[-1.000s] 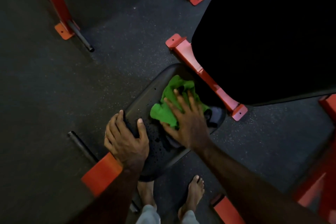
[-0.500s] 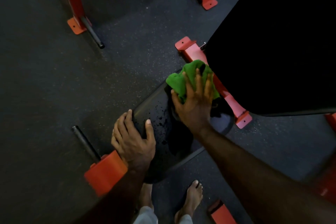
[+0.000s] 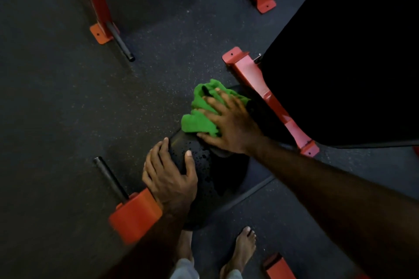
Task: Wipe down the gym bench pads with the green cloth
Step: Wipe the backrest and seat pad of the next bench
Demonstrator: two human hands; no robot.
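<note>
From the head view, the person stands barefoot over a small black seat pad (image 3: pixel 210 172) of a red-framed bench. The right hand (image 3: pixel 229 124) lies flat on the green cloth (image 3: pixel 199 118), fingers (image 3: pixel 213 99) spread wide and straight, pressing the bunched cloth against the pad's far edge, just beside the red frame rail (image 3: pixel 267 99). The left hand (image 3: pixel 169 176) grips the pad's near left edge, fingers curled over the rim and thumb on top, steadying it. Dark droplets speckle the pad between the two hands, so that stretch looks still wet and unwiped. The large black back pad (image 3: pixel 353 56) rises at the right, apparently untouched by the cloth at this moment.

To do this stroke well, I'd judge the palm should keep even pressure and draw the cloth back across the speckled middle toward the near edge, overlapping passes. The cloth is bunched; flattening it would cover more surface. The left hand should stay clear of the cloth's path.
</note>
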